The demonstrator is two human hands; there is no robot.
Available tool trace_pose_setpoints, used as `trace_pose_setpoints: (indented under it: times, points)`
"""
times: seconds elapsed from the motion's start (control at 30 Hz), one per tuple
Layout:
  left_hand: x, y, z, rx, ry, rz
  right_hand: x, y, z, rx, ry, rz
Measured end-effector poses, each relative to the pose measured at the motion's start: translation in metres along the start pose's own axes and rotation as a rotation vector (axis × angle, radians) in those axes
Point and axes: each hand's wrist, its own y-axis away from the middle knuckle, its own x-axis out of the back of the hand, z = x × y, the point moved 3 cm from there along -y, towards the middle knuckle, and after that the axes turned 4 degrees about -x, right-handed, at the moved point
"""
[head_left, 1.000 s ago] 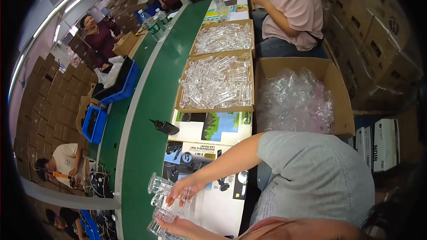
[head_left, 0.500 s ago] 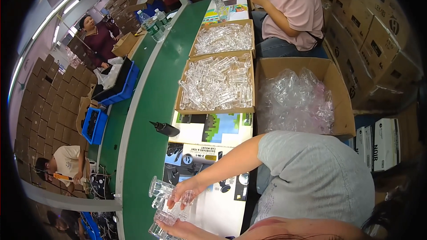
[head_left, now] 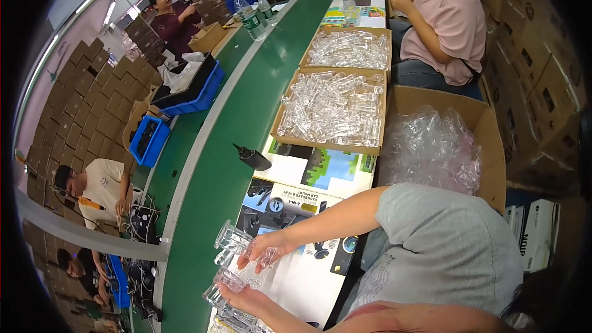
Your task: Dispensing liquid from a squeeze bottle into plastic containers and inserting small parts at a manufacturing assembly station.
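My right hand (head_left: 270, 250), the upper one in the picture, has its fingers closed round clear flared tube-like pieces (head_left: 232, 238). Just below it, my left hand (head_left: 248, 301) is closed on more of these clear pieces (head_left: 216, 296); how many each hand has cannot be told, as they overlap. Further clear pieces (head_left: 237, 322) lie under and beside the left hand at the lower edge. Beneath both hands is a printed cardboard sheet (head_left: 308, 290). A black squeeze bottle (head_left: 253, 158) with a pointed nozzle stands beyond the right hand, on the green table's edge.
Two shallow cartons, a nearer one (head_left: 327, 145) and a farther one (head_left: 303, 61), are heaped with clear pieces. A large box (head_left: 493, 148) of clear plastic bags stands beside my seat. A co-worker in pink (head_left: 453, 24) sits farther along. Blue bins (head_left: 151, 155) stand across the green table (head_left: 209, 172).
The view has swung, so the cartons and bottle appear farther right. Both hands stay close together around the clear pieces, and more loose pieces show at the lower edge.
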Motion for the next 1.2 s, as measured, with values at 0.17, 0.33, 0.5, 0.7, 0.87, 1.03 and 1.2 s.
trace_pose_setpoints:
  times: [0.17,0.33,0.5,0.7,0.87,1.03,1.2]
  points:
    - [0.002,-0.001,-0.001,0.005,-0.009,0.018,-0.002,0.001,-0.001,0.009,0.014,0.028]
    - [0.003,-0.002,-0.004,-0.003,0.008,0.02,-0.001,0.002,-0.003,0.002,0.012,-0.003]
    - [-0.001,0.003,-0.001,0.008,-0.069,0.081,-0.001,0.003,-0.003,-0.01,-0.002,0.0]
    - [0.002,0.0,-0.003,0.016,-0.036,0.047,-0.001,0.003,-0.002,-0.011,0.001,0.011]
    - [0.001,0.001,-0.004,0.045,0.018,0.02,0.001,0.002,0.0,-0.006,-0.008,0.014]
    - [-0.005,0.007,0.002,0.069,-0.068,0.105,0.002,0.002,0.0,-0.01,0.002,0.018]
    - [0.002,0.0,-0.004,0.039,-0.001,0.044,-0.001,0.004,-0.001,-0.017,0.006,0.028]
